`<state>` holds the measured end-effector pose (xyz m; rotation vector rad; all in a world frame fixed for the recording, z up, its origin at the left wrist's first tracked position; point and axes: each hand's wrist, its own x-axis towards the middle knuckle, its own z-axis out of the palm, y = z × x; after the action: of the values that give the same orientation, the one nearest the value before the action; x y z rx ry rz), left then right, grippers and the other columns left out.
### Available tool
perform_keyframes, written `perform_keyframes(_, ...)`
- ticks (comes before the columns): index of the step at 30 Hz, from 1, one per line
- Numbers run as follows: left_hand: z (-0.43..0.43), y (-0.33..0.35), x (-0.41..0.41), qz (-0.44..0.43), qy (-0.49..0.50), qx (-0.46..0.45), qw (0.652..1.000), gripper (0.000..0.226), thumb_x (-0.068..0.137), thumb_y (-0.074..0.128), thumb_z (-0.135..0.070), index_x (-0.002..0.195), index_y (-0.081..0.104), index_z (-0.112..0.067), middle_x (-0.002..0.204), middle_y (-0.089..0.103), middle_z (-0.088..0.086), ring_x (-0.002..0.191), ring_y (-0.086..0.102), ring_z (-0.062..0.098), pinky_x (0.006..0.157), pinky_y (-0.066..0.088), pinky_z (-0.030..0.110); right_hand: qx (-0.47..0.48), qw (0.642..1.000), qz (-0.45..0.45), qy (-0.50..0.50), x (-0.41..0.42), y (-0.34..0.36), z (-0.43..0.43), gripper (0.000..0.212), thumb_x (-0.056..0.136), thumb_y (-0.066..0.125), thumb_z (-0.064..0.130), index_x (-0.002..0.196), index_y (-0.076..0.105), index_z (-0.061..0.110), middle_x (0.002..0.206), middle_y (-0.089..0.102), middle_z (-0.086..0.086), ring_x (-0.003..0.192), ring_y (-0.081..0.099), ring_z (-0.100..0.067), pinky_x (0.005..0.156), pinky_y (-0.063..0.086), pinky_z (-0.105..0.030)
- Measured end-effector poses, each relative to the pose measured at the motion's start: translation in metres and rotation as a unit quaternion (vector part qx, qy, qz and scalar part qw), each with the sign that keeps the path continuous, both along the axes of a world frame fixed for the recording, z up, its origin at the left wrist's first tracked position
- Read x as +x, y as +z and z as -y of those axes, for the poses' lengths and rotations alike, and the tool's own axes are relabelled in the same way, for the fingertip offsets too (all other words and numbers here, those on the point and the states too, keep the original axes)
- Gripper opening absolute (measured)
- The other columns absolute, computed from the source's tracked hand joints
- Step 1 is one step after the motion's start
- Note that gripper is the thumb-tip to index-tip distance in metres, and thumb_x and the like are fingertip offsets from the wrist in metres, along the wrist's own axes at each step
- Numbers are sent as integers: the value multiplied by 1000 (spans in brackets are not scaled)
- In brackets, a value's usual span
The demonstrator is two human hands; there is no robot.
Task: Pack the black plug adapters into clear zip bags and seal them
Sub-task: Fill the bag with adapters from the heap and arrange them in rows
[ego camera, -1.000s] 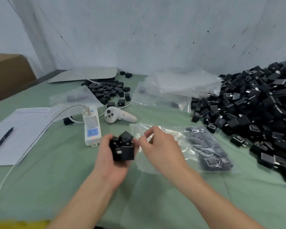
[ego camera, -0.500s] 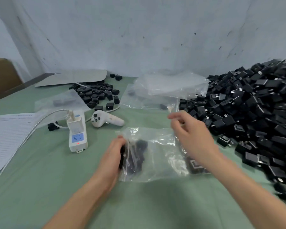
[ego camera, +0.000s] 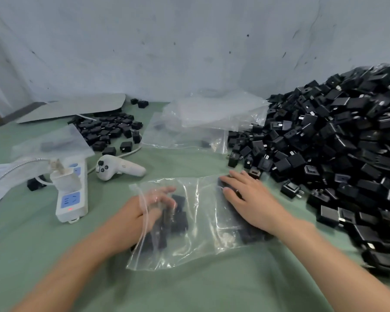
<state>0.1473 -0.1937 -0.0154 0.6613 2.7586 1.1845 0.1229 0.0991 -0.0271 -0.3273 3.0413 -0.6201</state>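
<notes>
The left hand (ego camera: 142,212) is inserted into the mouth of the clear zip bag (ego camera: 185,251), fingers loosely extended beside the black plug adapters (ego camera: 178,219) inside. The right hand (ego camera: 250,199), apart from the left, lies flat on the plastic at the bag's right side. The bag lies unsealed on the green table cover (ego camera: 189,289), between the white power strip (ego camera: 71,199) and the loose adapter heap (ego camera: 336,143).

Black adapters (ego camera: 338,140) — clear bag (ego camera: 189,221) — green cloth (ego camera: 189,287).
</notes>
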Motion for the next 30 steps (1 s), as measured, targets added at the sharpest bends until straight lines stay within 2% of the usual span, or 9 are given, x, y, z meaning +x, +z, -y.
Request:
perform_keyframes(2, -6, 1, -7, -29, -25, -48, 998, 40, 94, 46, -6, 98, 65, -41, 128, 48, -44, 117, 45, -22, 87, 38, 3, 8, 1000, 15, 2, -2, -4, 0, 50, 106, 24, 50, 154, 28, 39, 166, 15, 12, 154, 4, -15, 124, 9, -45)
perform_keyframes(5, -14, -2, -19, -115, -54, -89, 988, 41, 87, 47, -5, 102, 73, -32, 106, 59, -31, 110, 53, -9, 96, 40, 8, 13, 1000, 13, 1, -3, -7, 0, 50, 106, 21, 49, 155, 25, 40, 166, 12, 13, 154, 0, -14, 125, 7, -44)
perform_keyframes(9, -18, -8, -27, -126, -15, -126, 984, 38, 99, 46, -21, 127, 67, -34, 105, 51, -25, 106, 47, -14, 90, 27, -6, 23, 1000, 9, 2, -2, -10, -1, 50, 106, 19, 48, 156, 22, 40, 166, 10, 14, 154, -2, -13, 125, 6, -40)
perform_keyframes(13, -15, -8, -24, -134, 4, -132, 982, 33, 102, 46, -26, 130, 63, -34, 108, 58, -20, 102, 50, -10, 91, 35, 3, 27, 1000, 6, 5, -3, -10, -2, 51, 107, 19, 48, 156, 21, 39, 167, 10, 13, 154, -2, -14, 125, 5, -38)
perform_keyframes(16, -19, -2, -24, -148, 19, -129, 980, 34, 101, 47, -36, 132, 60, -38, 115, 60, -23, 100, 50, -9, 94, 34, 2, 32, 999, 3, 7, -4, -11, -1, 51, 107, 19, 47, 157, 21, 38, 167, 10, 12, 154, -2, -15, 125, 5, -38)
perform_keyframes(18, -26, 2, -24, -130, 24, -151, 980, 31, 100, 44, -48, 126, 61, -47, 110, 63, -26, 97, 51, -8, 88, 30, -4, 35, 999, 1, 7, -4, -11, -1, 51, 107, 19, 47, 157, 22, 37, 167, 11, 11, 154, -1, -15, 125, 5, -38)
perform_keyframes(21, -37, 7, -28, -95, 18, -197, 976, 19, 96, 45, -59, 103, 61, -52, 91, 68, -16, 85, 59, 1, 75, 34, -1, 36, 999, 1, 7, -3, -11, -1, 51, 107, 18, 47, 156, 22, 38, 167, 10, 11, 154, -1, -15, 125, 5, -37)
perform_keyframes(26, -45, 11, -32, -121, 53, -215, 968, 30, 98, 52, -41, 127, 56, -48, 78, 60, -25, 69, 52, -15, 66, 37, 3, 32, 999, 0, 9, -1, -10, -1, 50, 107, 19, 46, 156, 21, 38, 167, 11, 12, 154, -1, -15, 123, 5, -34)
perform_keyframes(30, -45, 9, -26, -121, 54, -201, 971, 24, 95, 57, -45, 119, 59, -44, 100, 64, -26, 74, 50, -19, 70, 35, -2, 31, 999, -3, 10, -2, -10, -2, 51, 107, 19, 47, 157, 21, 38, 167, 11, 12, 154, -1, -14, 123, 5, -34)
